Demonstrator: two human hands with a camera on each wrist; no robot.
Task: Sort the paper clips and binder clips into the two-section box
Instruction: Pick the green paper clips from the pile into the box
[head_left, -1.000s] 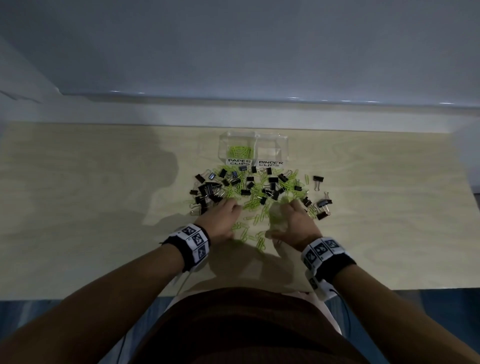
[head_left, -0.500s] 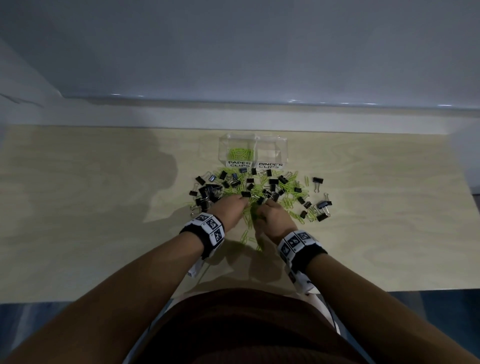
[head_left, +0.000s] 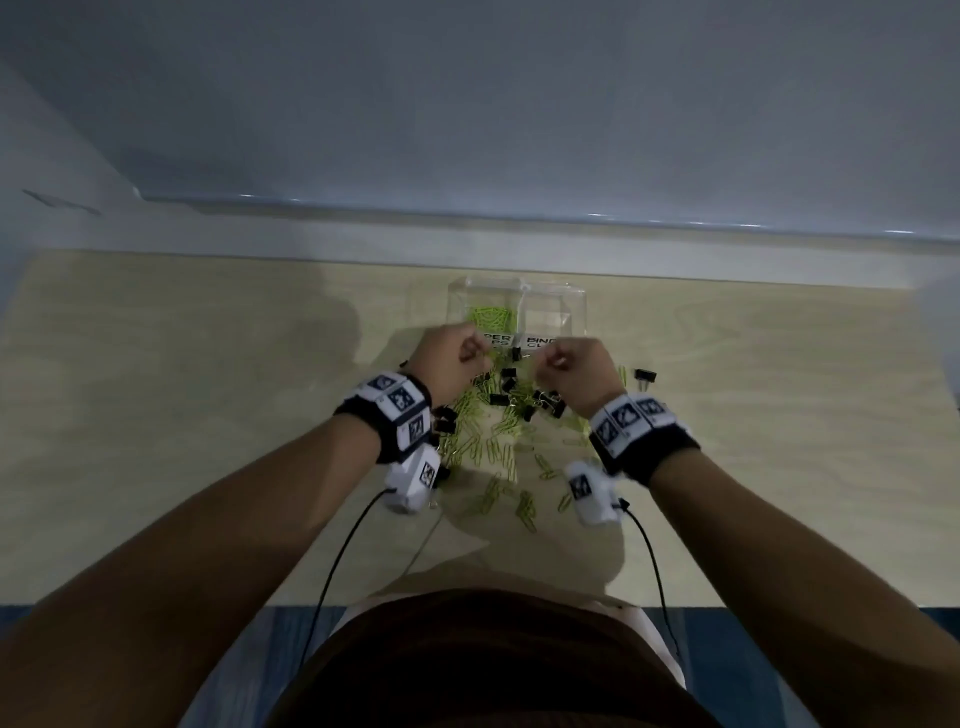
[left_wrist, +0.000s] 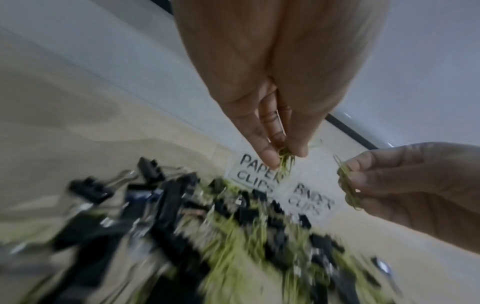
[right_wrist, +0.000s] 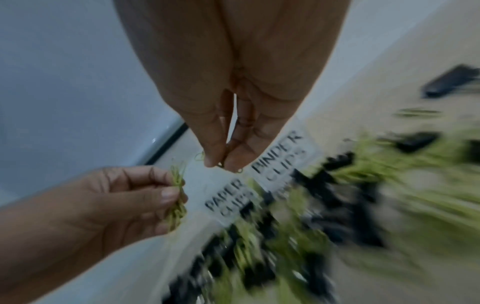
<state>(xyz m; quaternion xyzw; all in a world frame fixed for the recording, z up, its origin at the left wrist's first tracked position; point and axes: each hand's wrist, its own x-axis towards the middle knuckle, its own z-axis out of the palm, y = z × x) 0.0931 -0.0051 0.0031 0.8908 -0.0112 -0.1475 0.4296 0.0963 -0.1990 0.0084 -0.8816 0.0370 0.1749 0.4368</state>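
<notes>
The pale wood-grain worktop (head_left: 182, 415) carries everything, and its near edge is cut off by the person's dark-clad torso at the bottom of the head view. On it, just in front of the clear two-section box (head_left: 550, 299), spreads a loose heap of black binder clips (head_left: 644, 375) mixed with thin yellow-green wire paper clips (head_left: 501, 452); both wrist views smear this heap into blur, so single pieces there are hard to tell apart. The box is transparent plastic with white labels on its near wall, reading "PAPER CLIPS" (left_wrist: 255, 174) and, partly covered or blurred, "BINDER CLIPS" (right_wrist: 279, 156). A small pile of green paper clips lies in the box's paper-clip section; what lies in the other section cannot be made out. Both hands hang above the box's near wall, hiding parts of the labels from the head camera. The left hand (head_left: 452, 358) pinches a small bunch of green paper clips (left_wrist: 285, 160) between thumb and fingertips over the paper-clip label. The right hand (head_left: 576, 369), beside it toward the binder-clip label, grips its own bunch of paper clips (left_wrist: 349, 185) in curled fingers.
</notes>
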